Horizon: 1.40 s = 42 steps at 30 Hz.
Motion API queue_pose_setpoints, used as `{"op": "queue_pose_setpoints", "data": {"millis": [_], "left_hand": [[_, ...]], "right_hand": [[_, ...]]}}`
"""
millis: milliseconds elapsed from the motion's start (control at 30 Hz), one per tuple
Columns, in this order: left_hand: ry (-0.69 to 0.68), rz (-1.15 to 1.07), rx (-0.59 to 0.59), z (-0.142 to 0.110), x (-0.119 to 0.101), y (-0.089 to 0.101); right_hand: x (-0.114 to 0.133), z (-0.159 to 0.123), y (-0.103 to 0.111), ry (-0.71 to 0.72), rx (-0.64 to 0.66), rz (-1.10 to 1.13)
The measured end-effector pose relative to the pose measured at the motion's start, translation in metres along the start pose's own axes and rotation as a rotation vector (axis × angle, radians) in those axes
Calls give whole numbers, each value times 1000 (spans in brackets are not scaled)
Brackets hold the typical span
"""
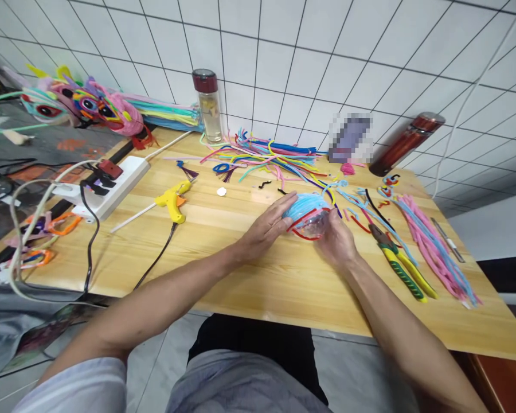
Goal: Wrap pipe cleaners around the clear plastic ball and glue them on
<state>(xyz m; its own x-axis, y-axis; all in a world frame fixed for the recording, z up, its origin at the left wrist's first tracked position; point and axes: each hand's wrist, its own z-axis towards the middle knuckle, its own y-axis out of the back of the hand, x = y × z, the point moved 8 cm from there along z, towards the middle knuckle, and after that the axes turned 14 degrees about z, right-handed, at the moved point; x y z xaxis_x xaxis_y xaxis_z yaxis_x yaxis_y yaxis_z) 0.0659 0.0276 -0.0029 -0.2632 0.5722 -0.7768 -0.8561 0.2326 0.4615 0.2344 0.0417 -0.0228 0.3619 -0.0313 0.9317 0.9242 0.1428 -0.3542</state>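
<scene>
In the head view, the two hands hold a clear ball (306,205), partly covered in light blue with red strips (301,220) on it, between them over the wooden table (223,287). The left hand (267,228) presses along its left side, fingers stretched out and close together; the right hand (337,240) curls around its right side. Whether the ball touches the table, I cannot tell. Behind it lies a loose pile of colored pipe cleaners (270,152). A yellow glue gun (171,202) lies to the left, and pliers (399,261) lie to the right, beside a pink and blue bundle (432,244).
</scene>
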Motion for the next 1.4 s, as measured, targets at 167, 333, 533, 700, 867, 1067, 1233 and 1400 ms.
{"op": "queue_pose_setpoints", "data": {"millis": [167, 333, 533, 700, 867, 1067, 1233, 1400], "left_hand": [[-9, -10, -10, 0, -2, 2], [3, -31, -25, -1, -6, 5], [-17, -11, -45, -1, -4, 5], [-25, 13, -59, 0, -2, 5], [-13, 15, -54, -2, -1, 5], [70, -70, -15, -4, 0, 1], [63, -187, -41, -7, -7, -1], [-118, 19, -123, -11, -19, 7]], "right_hand": [[2, -2, -3, 26, 27, -44], [1, -2, 0, 15, 14, -28], [-2, -4, 1, -12, 21, -71], [-2, -5, -1, -24, 14, -62], [2, -5, 2, 15, -5, -76], [9, -11, 10, 157, 3, -329], [24, -22, -3, 330, 117, -446], [30, -23, -6, 402, 215, -519]]}}
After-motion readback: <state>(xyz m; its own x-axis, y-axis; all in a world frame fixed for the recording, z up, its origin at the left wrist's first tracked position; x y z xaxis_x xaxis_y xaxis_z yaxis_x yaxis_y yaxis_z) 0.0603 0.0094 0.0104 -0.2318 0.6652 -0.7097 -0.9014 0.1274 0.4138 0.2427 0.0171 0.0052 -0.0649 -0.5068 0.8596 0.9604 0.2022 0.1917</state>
